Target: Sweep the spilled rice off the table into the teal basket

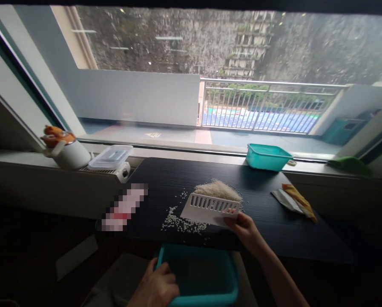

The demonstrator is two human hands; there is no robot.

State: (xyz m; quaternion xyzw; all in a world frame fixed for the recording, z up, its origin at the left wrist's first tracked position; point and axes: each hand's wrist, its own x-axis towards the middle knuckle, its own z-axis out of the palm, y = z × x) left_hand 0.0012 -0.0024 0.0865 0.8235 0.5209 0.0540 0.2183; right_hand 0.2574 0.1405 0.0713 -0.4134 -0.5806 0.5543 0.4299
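My right hand (246, 230) pinches the right end of a white slotted plastic scraper (203, 215), which stands tilted on the black table (261, 183). Directly behind its slots lies a heap of white rice (218, 187). Loose grains (184, 224) are scattered in front of the scraper and to its left. Below the table's near edge, my left hand (159, 285) grips the left side of a teal plastic container (234, 275). The container's inside is dark, and I cannot make out whether anything lies in it.
Another teal container (269, 158) stands at the table's back edge by the window. White and yellow packets (299, 202) lie at the right. A blurred-out pink item (125, 209) is at the left. On the sill are a see-through lidded box (110, 157) and a white pot (72, 154).
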